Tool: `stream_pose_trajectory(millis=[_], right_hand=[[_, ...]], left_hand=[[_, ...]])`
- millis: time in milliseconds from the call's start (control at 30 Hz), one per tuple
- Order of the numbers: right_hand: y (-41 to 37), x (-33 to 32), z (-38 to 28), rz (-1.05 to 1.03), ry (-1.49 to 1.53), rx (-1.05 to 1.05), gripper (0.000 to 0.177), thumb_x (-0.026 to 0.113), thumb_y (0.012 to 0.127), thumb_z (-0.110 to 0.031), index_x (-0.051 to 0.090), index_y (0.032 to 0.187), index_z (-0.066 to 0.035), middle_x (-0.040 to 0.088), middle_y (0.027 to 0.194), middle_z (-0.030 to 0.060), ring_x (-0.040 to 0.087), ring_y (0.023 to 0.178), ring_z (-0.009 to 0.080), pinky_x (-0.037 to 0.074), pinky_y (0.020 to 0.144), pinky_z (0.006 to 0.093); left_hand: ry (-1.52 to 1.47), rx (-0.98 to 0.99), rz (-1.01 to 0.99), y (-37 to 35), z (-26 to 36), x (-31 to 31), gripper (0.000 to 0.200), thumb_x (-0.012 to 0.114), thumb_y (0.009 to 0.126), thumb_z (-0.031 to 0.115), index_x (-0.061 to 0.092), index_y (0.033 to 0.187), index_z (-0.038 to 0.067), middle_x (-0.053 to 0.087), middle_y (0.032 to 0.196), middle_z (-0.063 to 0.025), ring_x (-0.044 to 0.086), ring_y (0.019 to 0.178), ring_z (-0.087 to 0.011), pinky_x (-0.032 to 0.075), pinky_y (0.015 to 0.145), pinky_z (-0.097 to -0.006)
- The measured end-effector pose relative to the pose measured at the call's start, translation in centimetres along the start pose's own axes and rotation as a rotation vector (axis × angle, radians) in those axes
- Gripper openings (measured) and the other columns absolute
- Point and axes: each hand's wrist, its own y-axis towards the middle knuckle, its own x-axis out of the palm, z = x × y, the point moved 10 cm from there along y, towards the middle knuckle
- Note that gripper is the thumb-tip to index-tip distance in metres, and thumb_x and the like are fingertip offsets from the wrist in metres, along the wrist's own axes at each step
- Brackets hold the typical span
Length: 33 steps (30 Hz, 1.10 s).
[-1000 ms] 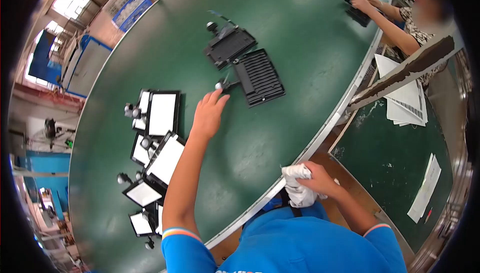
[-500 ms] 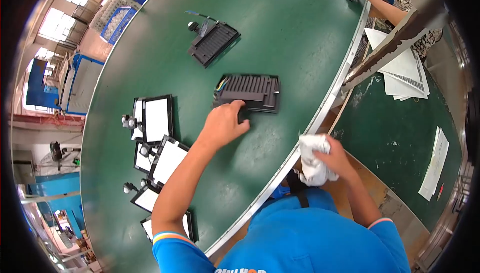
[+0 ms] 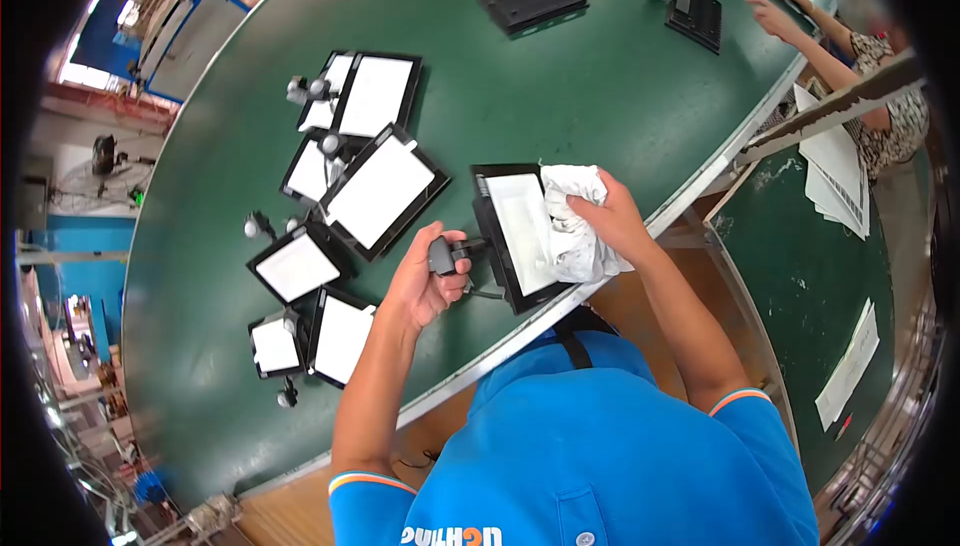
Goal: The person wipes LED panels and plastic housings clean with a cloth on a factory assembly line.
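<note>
A black floodlight (image 3: 516, 221) with a white front panel is near the table's front edge, panel facing up. My left hand (image 3: 420, 281) is closed around the black motion sensor (image 3: 446, 256) that sticks out from its left side. A crumpled white cloth (image 3: 570, 231) is bunched under my right hand (image 3: 622, 221), which grips it and presses it against the right part of the panel. The cloth covers that side of the floodlight.
Several floodlights (image 3: 380, 191) lie panel up on the green table (image 3: 460, 96) to the left. Two more, a black floodlight (image 3: 535, 1) and another (image 3: 693, 16), lie farther back. A co-worker's hand (image 3: 775, 18) is at the far right, near papers (image 3: 835, 171).
The floodlight under my left hand lay finned side up; now a white panel faces up and I hold its sensor. My right hand brought the cloth from beyond the edge onto it. The view shifted.
</note>
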Motion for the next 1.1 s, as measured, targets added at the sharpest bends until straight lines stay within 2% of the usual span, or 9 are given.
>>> stream_pose_trajectory(millis=[333,433,500,567,633,800,867,967,1100], right_hand=[[-2.4,3.3,2.1,-0.047,0.011,0.046,0.028,0.057,0.081,-0.002,0.053,0.109,0.000,0.060,0.102,0.0053,0.057,0.092,0.0126,0.046,0.081,0.0270],[-2.8,4.5,2.4,-0.054,-0.258,-0.077,0.037,0.064,0.073,-0.006,0.053,0.107,0.002,0.062,0.098,0.0136,0.060,0.089,0.0213,0.046,0.079,0.0308],[-3.9,5.9,0.7,-0.021,-0.552,-0.250,0.042,0.067,0.069,-0.009,0.053,0.107,0.000,0.057,0.104,0.0172,0.055,0.098,0.0330,0.045,0.085,0.0369],[-5.2,7.9,-1.0,-0.071,-0.683,-0.394,0.043,0.066,0.068,-0.008,0.054,0.109,-0.003,0.055,0.104,0.0161,0.054,0.098,0.0340,0.045,0.084,0.0367],[-6.1,9.1,-2.1,-0.106,-0.749,-0.381,0.043,0.067,0.067,-0.010,0.054,0.108,-0.005,0.054,0.100,0.0141,0.055,0.094,0.0330,0.046,0.080,0.0380],[-6.1,8.9,-1.5,-0.164,-0.728,-0.256,0.043,0.066,0.068,-0.008,0.054,0.109,-0.006,0.054,0.103,0.0132,0.054,0.097,0.0330,0.045,0.082,0.0367],[-5.9,8.1,-1.5,-0.153,-0.668,-0.264,0.042,0.066,0.069,-0.008,0.054,0.109,-0.005,0.055,0.103,0.0134,0.055,0.097,0.0315,0.045,0.082,0.0357],[-5.1,6.6,0.2,-0.109,-0.525,-0.209,0.039,0.065,0.072,-0.008,0.053,0.109,-0.004,0.057,0.103,0.0129,0.057,0.096,0.0259,0.045,0.083,0.0330],[-3.7,4.2,0.8,-0.030,-0.204,-0.045,0.035,0.064,0.077,-0.007,0.052,0.109,-0.001,0.059,0.102,0.0104,0.056,0.095,0.0150,0.044,0.083,0.0289]], left_hand=[[0.031,0.488,0.402,-2.3,-6.5,-10.6,0.037,0.040,0.093,0.042,0.049,0.095,0.006,0.054,0.066,-0.0091,0.051,0.047,-0.0179,0.036,0.038,-0.0253],[0.137,0.556,0.507,-2.3,-6.5,-12.6,0.040,0.039,0.093,0.042,0.053,0.089,0.005,0.053,0.061,-0.0073,0.054,0.049,-0.0172,0.040,0.040,-0.0263],[0.645,0.558,0.794,-3.5,-4.1,-12.8,0.043,0.040,0.092,0.038,0.057,0.080,0.000,0.059,0.063,-0.0124,0.059,0.052,-0.0241,0.047,0.045,-0.0334],[1.237,0.560,1.066,-4.7,-1.3,-10.8,0.047,0.039,0.091,0.037,0.061,0.079,-0.003,0.063,0.074,-0.0217,0.062,0.068,-0.0359,0.050,0.061,-0.0441],[1.397,0.349,1.143,-5.7,0.3,-8.1,0.046,0.039,0.090,0.036,0.061,0.082,-0.003,0.062,0.084,-0.0274,0.060,0.081,-0.0429,0.047,0.073,-0.0487],[1.547,0.299,1.061,-5.6,1.6,-7.0,0.049,0.042,0.089,0.040,0.060,0.094,-0.005,0.063,0.086,-0.0246,0.063,0.081,-0.0357,0.050,0.069,-0.0421],[0.918,0.248,0.595,-5.2,-0.7,-7.3,0.041,0.050,0.088,0.030,0.055,0.108,-0.006,0.063,0.088,-0.0184,0.065,0.082,-0.0263,0.052,0.066,-0.0320],[0.566,0.423,0.375,-5.9,-1.5,-8.9,0.039,0.056,0.086,0.015,0.048,0.119,-0.005,0.061,0.090,-0.0124,0.064,0.080,-0.0208,0.052,0.064,-0.0244],[0.164,0.290,0.099,-3.2,-3.8,-10.6,0.043,0.060,0.084,0.012,0.044,0.122,-0.002,0.059,0.100,-0.0166,0.064,0.081,-0.0251,0.053,0.064,-0.0270]])
